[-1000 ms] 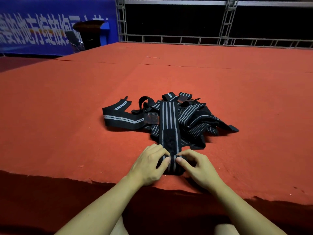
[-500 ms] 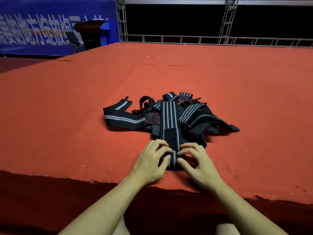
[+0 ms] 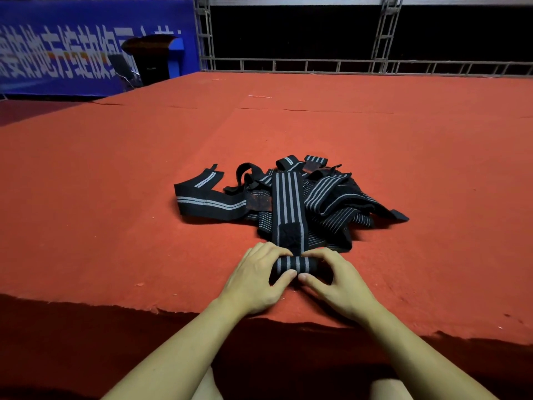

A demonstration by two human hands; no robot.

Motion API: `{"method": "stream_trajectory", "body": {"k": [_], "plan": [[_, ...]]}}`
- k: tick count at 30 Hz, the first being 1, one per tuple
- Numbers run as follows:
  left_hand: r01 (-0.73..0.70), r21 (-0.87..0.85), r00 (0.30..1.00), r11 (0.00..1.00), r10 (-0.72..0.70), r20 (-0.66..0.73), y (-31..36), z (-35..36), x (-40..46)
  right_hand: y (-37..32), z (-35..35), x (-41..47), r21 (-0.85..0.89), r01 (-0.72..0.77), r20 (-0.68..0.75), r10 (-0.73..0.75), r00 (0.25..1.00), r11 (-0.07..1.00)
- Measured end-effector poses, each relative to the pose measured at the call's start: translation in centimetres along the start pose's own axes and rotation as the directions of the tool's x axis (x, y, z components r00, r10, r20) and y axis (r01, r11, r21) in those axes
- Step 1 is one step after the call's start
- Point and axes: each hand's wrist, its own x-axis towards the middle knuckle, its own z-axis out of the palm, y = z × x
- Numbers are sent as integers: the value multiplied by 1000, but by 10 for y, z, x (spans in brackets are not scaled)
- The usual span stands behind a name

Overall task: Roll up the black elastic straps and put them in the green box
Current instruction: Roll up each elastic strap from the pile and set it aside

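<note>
Black elastic strap [image 3: 288, 203], marked with grey lengthwise stripes, runs straight toward the viewer from a heap and ends in a tight roll [image 3: 294, 265] at its near end. That roll lies crosswise on the red carpeted surface [image 3: 115, 226], close to the surface's ragged front edge. A dark fuzzy patch [image 3: 290, 236] on the strap sits just beyond the roll.

Left hand [image 3: 256, 280] grips the roll's left end, fingers curled over the top and thumb pressed against the near side. Right hand [image 3: 336, 281] grips the right end the same way, its thumb tip almost meeting the left thumb below the roll. Both forearms reach in from the bottom of the view.

Behind the roll lies the pile of loose straps [image 3: 331, 203], tangled and overlapping, all black with grey stripes. One long strap [image 3: 210, 202] trails out of the pile to the left, folded back on itself, and a plain black end [image 3: 399, 216] pokes out to the right.

Farther off, seams cross the red carpet. A metal truss railing [image 3: 360, 66] stands along the far edge against darkness. At the far left hangs a blue banner [image 3: 72, 44] with white characters, with a dark lectern-like stand [image 3: 150, 57] in front of it. No green box can be made out.
</note>
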Motion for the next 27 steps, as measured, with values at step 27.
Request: {"method": "stream_trajectory", "body": {"k": [27], "plan": [[52, -267, 996, 962, -32, 77, 3, -8, -3, -8, -4, -4, 93, 82, 39, -86, 995, 992]]}}
